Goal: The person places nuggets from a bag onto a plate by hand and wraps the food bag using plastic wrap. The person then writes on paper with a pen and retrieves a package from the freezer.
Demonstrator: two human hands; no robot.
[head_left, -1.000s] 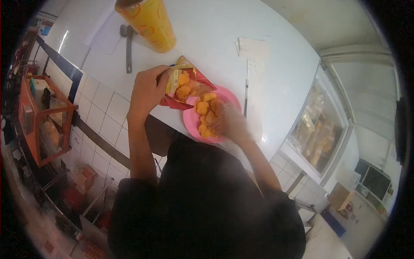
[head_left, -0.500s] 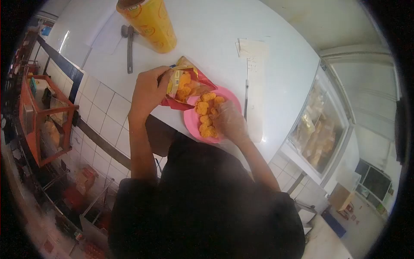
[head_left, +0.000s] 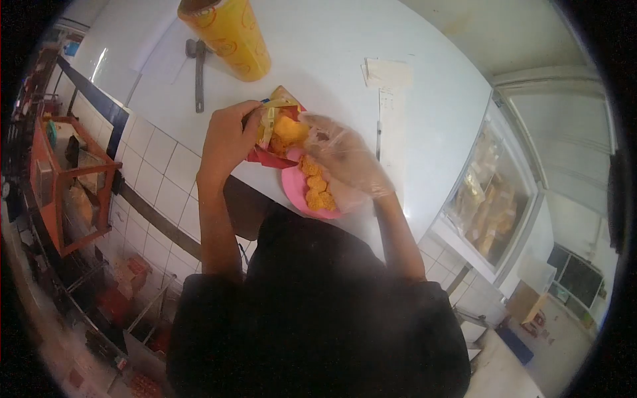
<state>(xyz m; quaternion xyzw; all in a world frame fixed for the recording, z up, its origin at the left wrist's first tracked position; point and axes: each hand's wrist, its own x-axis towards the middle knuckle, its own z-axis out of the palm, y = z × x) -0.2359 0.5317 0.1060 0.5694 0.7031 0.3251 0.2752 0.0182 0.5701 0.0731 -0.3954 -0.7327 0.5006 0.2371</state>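
My left hand (head_left: 232,136) is closed on the left side of a red and yellow packet (head_left: 267,158), whose open mouth shows golden breaded pieces (head_left: 289,131) inside. Over the right part of a pink plate (head_left: 294,188) is my right hand (head_left: 345,156), in a clear plastic glove. Its fingers reach to the packet's opening and press together at a golden piece; the glove partly hides them. Several breaded nuggets (head_left: 318,192) lie on the plate beneath, partly covered by the hand.
A yellow patterned cylinder (head_left: 242,46) stands at the table's far side, with a grey tool (head_left: 199,76) left of it. Paper slips (head_left: 393,106) and a pen (head_left: 379,140) lie to the right. Beyond is a glass-topped case (head_left: 488,199) with packages; a red-framed cabinet (head_left: 56,179) is left.
My right hand has moved from the nuggets on the plate up and left to the packet's mouth. Fewer nuggets show on the plate. My left hand has stayed on the packet.
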